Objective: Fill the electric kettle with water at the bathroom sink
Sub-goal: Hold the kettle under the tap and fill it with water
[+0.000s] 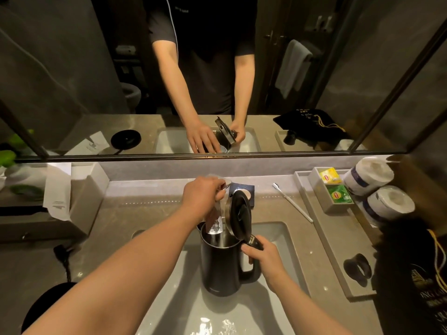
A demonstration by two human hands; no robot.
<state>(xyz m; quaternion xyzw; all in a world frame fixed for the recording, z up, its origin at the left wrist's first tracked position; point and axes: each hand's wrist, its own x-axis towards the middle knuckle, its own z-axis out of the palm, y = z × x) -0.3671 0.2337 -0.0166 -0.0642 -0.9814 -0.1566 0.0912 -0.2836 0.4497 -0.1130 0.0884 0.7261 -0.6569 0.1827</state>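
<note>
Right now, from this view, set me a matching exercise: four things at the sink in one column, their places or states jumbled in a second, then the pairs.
Things:
1. kettle
2. kettle lid
3. toothbrush
4. toilet rolls

Places or states:
A. lying on the counter, right of the tap
B. stacked at the far right
C. flipped up, open
D. held over the basin by its handle in the right hand

Pairs: 1-D, 2-C, 3-A, 4-B
</note>
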